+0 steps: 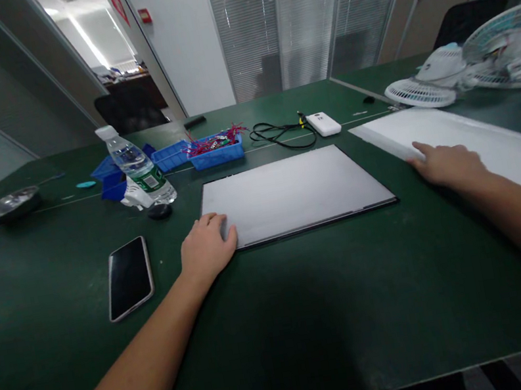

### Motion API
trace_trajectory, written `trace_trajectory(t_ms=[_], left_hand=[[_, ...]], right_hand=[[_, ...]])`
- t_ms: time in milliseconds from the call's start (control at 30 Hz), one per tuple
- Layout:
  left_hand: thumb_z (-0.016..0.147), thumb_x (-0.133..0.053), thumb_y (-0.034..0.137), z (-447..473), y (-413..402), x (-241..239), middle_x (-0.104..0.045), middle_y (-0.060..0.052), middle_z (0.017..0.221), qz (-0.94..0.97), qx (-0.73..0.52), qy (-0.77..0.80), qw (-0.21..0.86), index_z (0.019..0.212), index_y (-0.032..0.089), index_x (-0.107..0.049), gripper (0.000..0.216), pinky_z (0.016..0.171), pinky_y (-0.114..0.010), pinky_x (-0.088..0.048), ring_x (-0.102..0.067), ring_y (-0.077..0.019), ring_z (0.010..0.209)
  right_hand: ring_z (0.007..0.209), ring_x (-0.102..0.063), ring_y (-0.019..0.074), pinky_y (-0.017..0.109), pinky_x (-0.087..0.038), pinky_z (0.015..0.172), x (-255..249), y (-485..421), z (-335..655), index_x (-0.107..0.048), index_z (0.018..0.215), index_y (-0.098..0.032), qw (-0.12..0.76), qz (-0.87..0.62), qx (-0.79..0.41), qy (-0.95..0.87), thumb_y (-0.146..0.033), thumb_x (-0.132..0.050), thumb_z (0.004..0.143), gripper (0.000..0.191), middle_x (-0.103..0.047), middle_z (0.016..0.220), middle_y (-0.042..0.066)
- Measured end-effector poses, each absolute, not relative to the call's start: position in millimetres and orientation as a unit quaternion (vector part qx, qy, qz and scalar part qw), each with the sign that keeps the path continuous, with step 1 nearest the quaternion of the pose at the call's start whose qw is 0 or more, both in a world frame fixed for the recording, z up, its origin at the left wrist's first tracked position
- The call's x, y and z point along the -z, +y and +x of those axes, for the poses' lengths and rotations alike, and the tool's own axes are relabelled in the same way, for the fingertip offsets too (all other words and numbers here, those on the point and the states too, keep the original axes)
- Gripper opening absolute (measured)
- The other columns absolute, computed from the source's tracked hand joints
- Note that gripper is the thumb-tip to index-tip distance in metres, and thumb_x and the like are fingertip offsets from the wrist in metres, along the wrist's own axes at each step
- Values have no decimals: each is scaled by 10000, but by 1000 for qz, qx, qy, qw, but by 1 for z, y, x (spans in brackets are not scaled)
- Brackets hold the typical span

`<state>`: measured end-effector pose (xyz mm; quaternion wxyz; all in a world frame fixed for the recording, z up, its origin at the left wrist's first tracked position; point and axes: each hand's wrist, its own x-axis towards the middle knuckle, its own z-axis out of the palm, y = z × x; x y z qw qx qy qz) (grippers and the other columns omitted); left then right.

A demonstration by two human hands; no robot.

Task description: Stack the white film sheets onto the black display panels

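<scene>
A flat white panel [290,193] with a thin black frame lies on the green table in front of me. My left hand [208,240] rests over its near left corner, fingers at the left edge and thumb apart on the surface. To the right is a stack of white sheets [469,127]. My right hand [453,166] is at the left side of that stack, index finger and thumb closed on its edge; the other fingers are partly hidden. How many sheets it grips, I cannot tell.
Left of the panel lie a phone [128,278], a water bottle [139,165] and a black mouse [160,211]. Behind it are a blue bin [217,156] of red wires, a black cable [285,134] and a white box [323,124]. Fan parts [421,93] stand far right.
</scene>
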<state>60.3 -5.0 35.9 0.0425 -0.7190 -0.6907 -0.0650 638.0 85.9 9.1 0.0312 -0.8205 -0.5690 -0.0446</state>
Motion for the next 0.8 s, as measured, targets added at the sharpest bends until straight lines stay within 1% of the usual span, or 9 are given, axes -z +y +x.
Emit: trace_trajectory(t_ms=[100, 233, 367, 467, 567, 633, 733, 800], left_hand=[[1067, -462, 467, 60, -5, -36, -659, -114, 1553, -721, 65, -688, 43, 1438, 199, -715, 523, 1089, -470, -574, -683, -345, 1320], [1065, -447, 469, 59, -5, -36, -662, -125, 1547, -726, 72, -683, 44, 1433, 179, -718, 541, 1095, -488, -571, -682, -353, 1310], [1059, -443, 465, 59, -5, -35, -669, -122, 1538, -726, 74, -682, 43, 1430, 181, -718, 543, 1103, -482, -564, -677, -350, 1315], [1057, -448, 466, 58, -5, -36, -667, -117, 1542, -726, 70, -683, 42, 1432, 195, -718, 535, 1120, -465, -551, -669, -343, 1334], [1060, -447, 467, 58, -4, -36, -658, -119, 1557, -726, 67, -683, 41, 1443, 192, -711, 540, 1126, -470, -547, -667, -349, 1341], [1062, -446, 466, 58, -5, -36, -653, -120, 1564, -725, 68, -684, 39, 1448, 184, -708, 545, 1129, -482, -547, -666, -359, 1343], [1060, -455, 458, 58, -5, -35, -653, -122, 1563, -725, 70, -684, 39, 1450, 177, -707, 542, 1141, -489, -543, -662, -365, 1355], [1058, -465, 452, 58, -5, -34, -654, -121, 1562, -725, 72, -684, 41, 1445, 183, -709, 530, 1151, -485, -537, -658, -359, 1366]], right_hand=[[1094, -665, 474, 584, -488, 855, -13, 81, 630, -521, 1682, -212, 27, -812, 53, -581, -626, -398, 1058, 759, -697, 1342, 356], [1050, -674, 438, 526, -476, 826, -19, 75, 622, -521, 1690, -255, 24, -814, 58, -578, -547, -404, 1072, 693, -724, 1308, 325], [975, -699, 421, 483, -445, 752, -30, 69, 621, -563, 1657, -220, 38, -831, 74, -550, -482, -433, 1070, 657, -734, 1233, 334], [1017, -710, 433, 480, -425, 748, -38, 64, 620, -593, 1623, -211, 57, -838, 102, -534, -479, -378, 1093, 632, -735, 1244, 326], [1037, -714, 431, 490, -430, 771, -44, 59, 612, -599, 1614, -229, 99, -828, 149, -532, -506, -312, 1119, 635, -755, 1220, 297], [1033, -720, 420, 493, -450, 789, -46, 54, 602, -610, 1603, -241, 150, -802, 188, -547, -522, -309, 1128, 629, -772, 1212, 271], [1112, -722, 398, 479, -503, 870, -44, 47, 583, -614, 1597, -220, 234, -730, 222, -603, -507, -336, 1134, 612, -765, 1309, 235], [1180, -712, 383, 471, -531, 969, -39, 45, 571, -624, 1582, -181, 265, -658, 206, -674, -497, -370, 1129, 608, -744, 1376, 222]])
